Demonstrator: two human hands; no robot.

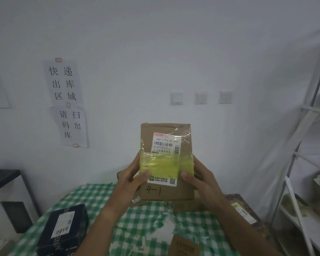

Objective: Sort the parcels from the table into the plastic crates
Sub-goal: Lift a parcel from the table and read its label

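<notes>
I hold a brown cardboard parcel (185,132) upright in front of me, above the table. It carries a white shipping label, yellow tape across the middle and "4-1" handwritten low on its face. My left hand (131,179) grips its left edge with the thumb on the front. My right hand (196,177) grips the right edge the same way. A dark blue box (63,230) with a white label lies on the table at the lower left. No plastic crate is in view.
The table wears a green-and-white checked cloth (103,196). More brown parcels (185,245) lie under and behind my hands. A patterned parcel (246,211) sits at the table's right. A white metal shelf (303,163) stands right; a dark cabinet (2,176) left. Paper signs hang on the wall.
</notes>
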